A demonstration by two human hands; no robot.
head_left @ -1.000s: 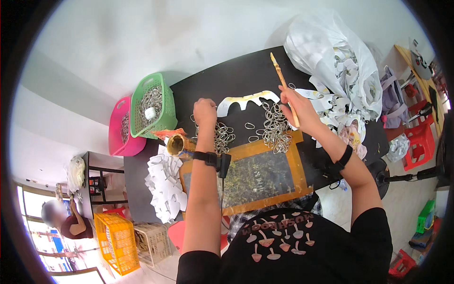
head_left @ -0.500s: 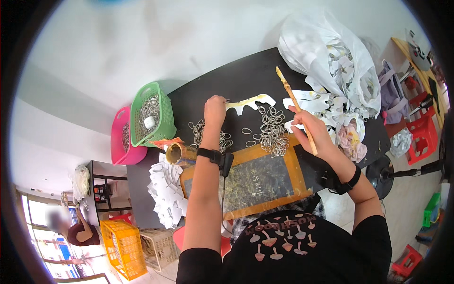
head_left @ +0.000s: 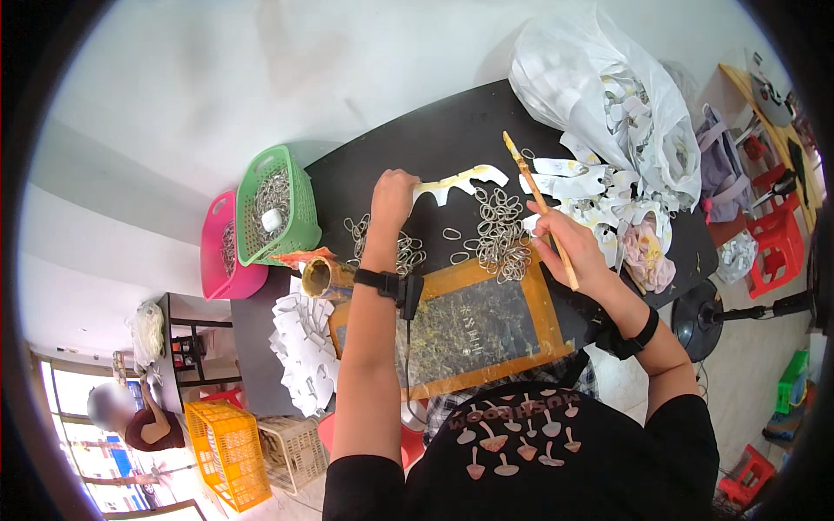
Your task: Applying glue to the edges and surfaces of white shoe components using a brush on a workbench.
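Note:
My left hand (head_left: 393,198) is closed on the left end of a wavy-edged white cut-out strip (head_left: 460,181) streaked with yellow, above the black table. My right hand (head_left: 573,249) grips a thin wooden stick (head_left: 546,208), its yellow-stained tip raised up and to the left, apart from the strip. Between the hands lies a heap of oval metal rings (head_left: 502,239), with a few loose ones beside it. Another pile of rings (head_left: 410,252) is partly hidden by my left forearm. Closer to me lies a dark, smeared board (head_left: 473,321) edged with brown tape.
A smeared round container (head_left: 318,278) and stacked white cut-outs (head_left: 304,352) are left of my forearm. Beyond them stand green (head_left: 310,208) and pink (head_left: 228,285) baskets holding rings. More white cut-outs (head_left: 569,187), a crumpled cloth (head_left: 647,253) and a white plastic bag (head_left: 565,65) occupy the right side.
The stick's tip has dipped slightly lower and toward the strip. My left hand stays at the strip's end, and the whole view has shifted a little.

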